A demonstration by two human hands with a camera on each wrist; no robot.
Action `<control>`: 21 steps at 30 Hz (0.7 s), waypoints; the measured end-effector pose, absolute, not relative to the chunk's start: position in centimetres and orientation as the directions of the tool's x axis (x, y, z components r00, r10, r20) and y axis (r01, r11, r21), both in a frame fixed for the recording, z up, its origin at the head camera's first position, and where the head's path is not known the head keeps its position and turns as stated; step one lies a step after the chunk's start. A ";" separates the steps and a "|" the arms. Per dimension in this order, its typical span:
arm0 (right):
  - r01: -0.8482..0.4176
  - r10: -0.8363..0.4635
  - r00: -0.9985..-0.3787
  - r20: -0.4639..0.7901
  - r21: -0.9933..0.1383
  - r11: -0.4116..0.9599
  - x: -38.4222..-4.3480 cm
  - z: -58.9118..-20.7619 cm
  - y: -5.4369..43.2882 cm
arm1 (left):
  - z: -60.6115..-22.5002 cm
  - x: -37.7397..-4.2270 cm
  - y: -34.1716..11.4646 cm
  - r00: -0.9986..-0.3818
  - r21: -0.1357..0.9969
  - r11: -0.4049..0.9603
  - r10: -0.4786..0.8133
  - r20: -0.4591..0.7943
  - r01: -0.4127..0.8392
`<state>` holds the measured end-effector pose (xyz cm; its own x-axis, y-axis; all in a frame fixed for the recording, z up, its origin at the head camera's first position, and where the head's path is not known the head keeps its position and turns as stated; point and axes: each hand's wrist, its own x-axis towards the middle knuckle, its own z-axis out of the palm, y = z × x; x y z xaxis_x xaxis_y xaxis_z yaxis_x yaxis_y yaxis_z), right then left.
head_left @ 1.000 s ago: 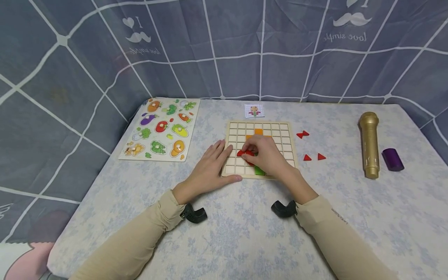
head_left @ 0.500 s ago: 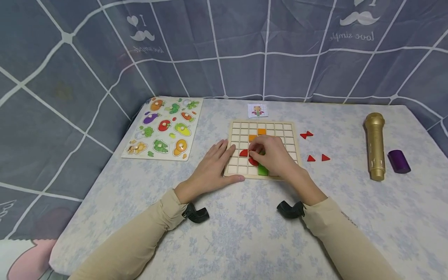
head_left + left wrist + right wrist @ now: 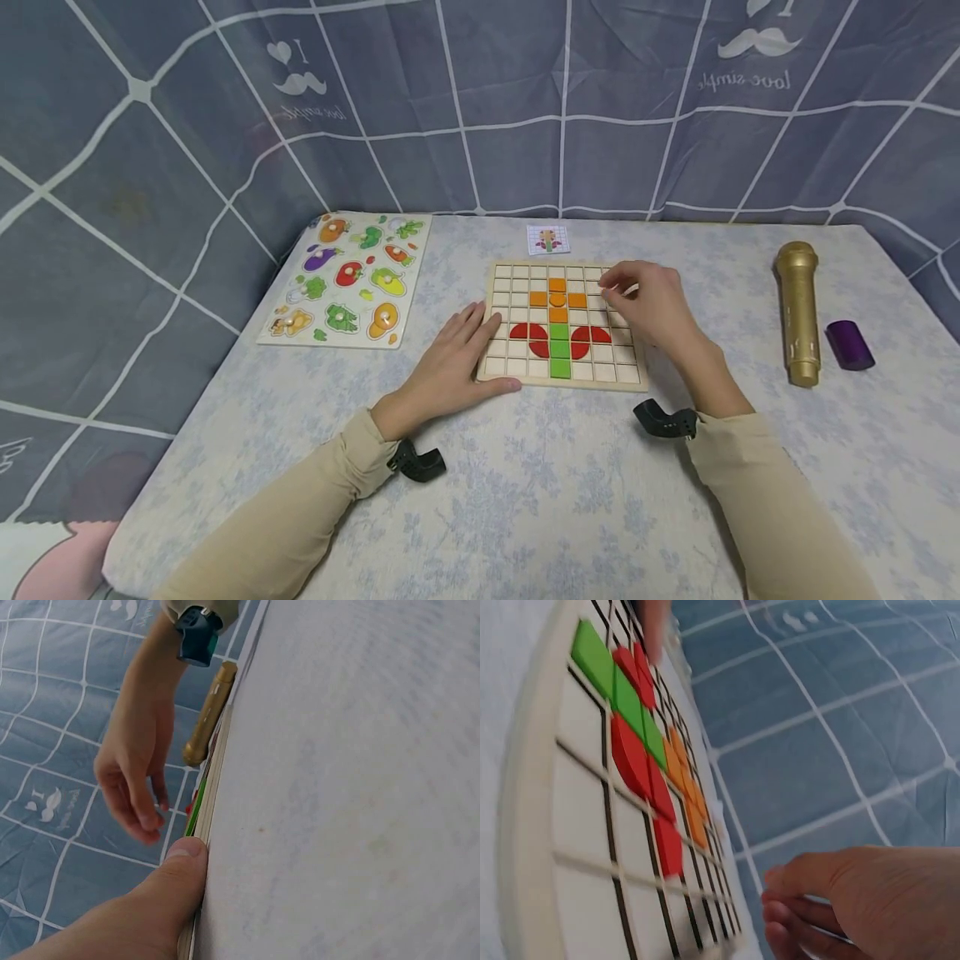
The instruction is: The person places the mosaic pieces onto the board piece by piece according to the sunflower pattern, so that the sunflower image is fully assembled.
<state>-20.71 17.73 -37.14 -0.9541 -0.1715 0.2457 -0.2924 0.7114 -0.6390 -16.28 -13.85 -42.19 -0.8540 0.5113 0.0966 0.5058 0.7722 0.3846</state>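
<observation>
A wooden grid board (image 3: 562,385) lies on the table. It bears orange pieces (image 3: 558,315) in a cross, a column of green squares (image 3: 559,350) and red curved pieces (image 3: 581,342) on both sides. My left hand (image 3: 448,362) rests along the board's left edge, fingers extended, its thumb (image 3: 187,851) against the front edge. Above the board's upper right corner hovers my right hand (image 3: 651,300), its fingers loosely bent. Nothing shows between them in the right wrist view, where the hand (image 3: 885,900) is apart from the board. That hand and its arm cover the place where loose red triangles lay.
A small pattern card (image 3: 548,240) lies behind the board. To the left is a vegetable peg puzzle (image 3: 341,279). On the right lie a gold microphone-shaped object (image 3: 798,312) and a purple cylinder (image 3: 851,345). A grey-blue curtain (image 3: 510,108) hangs behind the table.
My right hand has left the middle of the board and moved right and up, uncovering the orange, green and right-hand red pieces. The left hand has stayed in place.
</observation>
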 end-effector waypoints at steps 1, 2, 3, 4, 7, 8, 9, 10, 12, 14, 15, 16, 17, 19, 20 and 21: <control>-0.282 -0.145 -0.955 0.259 -0.638 0.717 -20.7 -37.2 18.4 | -42.2 -16.3 -13.8 -0.854 0.384 0.772 0.512 0.097 0.506; -0.269 -0.119 -0.956 0.269 -0.634 0.725 -20.8 -37.3 19.1 | -42.3 -16.3 -13.8 -0.854 0.383 0.772 0.512 0.097 0.507; -0.254 -0.097 -0.957 0.274 -0.628 0.735 -20.8 -37.5 19.6 | -42.3 -16.3 -13.8 -0.853 0.383 0.772 0.512 0.100 0.508; -0.243 -0.083 -0.958 0.276 -0.620 0.746 -20.8 -37.6 20.2 | -42.3 -16.3 -13.8 -0.853 0.382 0.772 0.512 0.101 0.508; -0.205 -0.054 -0.963 0.264 -0.588 0.782 -21.0 -38.2 21.5 | -42.4 -16.3 -13.8 -0.852 0.381 0.770 0.512 0.108 0.512; -0.195 -0.053 -0.966 0.254 -0.575 0.795 -21.1 -38.4 21.8 | -42.4 -16.3 -13.8 -0.852 0.382 0.770 0.512 0.109 0.511; -0.186 -0.055 -0.969 0.241 -0.567 0.802 -21.2 -38.6 22.1 | -42.4 -16.3 -13.8 -0.852 0.383 0.770 0.512 0.109 0.511; -0.176 -0.057 -0.973 0.223 -0.562 0.808 -21.2 -38.8 22.3 | -42.5 -16.3 -13.8 -0.852 0.384 0.769 0.512 0.108 0.511; -0.157 -0.059 -0.980 0.189 -0.561 0.813 -21.3 -39.1 22.6 | -42.5 -16.3 -13.8 -0.852 0.386 0.769 0.513 0.104 0.510; -0.144 -0.058 -0.984 0.168 -0.563 0.814 -21.3 -39.2 22.8 | -42.5 -16.3 -13.8 -0.852 0.386 0.769 0.514 0.102 0.510; -0.141 -0.054 -0.985 0.167 -0.564 0.814 -21.3 -39.3 22.8 | -42.5 -16.3 -13.8 -0.851 0.385 0.768 0.515 0.103 0.511; -0.141 -0.051 -0.984 0.172 -0.562 0.815 -21.3 -39.4 22.8 | -42.5 -16.3 -13.8 -0.851 0.383 0.769 0.515 0.104 0.513; -0.144 -0.047 -0.982 0.185 -0.557 0.818 -21.3 -39.4 22.8 | -42.5 -16.3 -13.9 -0.850 0.382 0.768 0.516 0.106 0.514; -0.144 -0.032 -0.978 0.208 -0.553 0.821 -21.3 -39.4 22.8 | -42.5 -16.3 -13.9 -0.850 0.379 0.769 0.516 0.109 0.515; -0.144 -0.024 -0.976 0.218 -0.552 0.822 -21.4 -39.4 22.8 | -42.4 -16.3 -13.9 -0.850 0.379 0.769 0.516 0.110 0.515; -0.139 -0.016 -0.975 0.221 -0.552 0.822 -21.4 -39.5 22.7 | -42.4 -16.3 -13.9 -0.850 0.379 0.769 0.515 0.109 0.515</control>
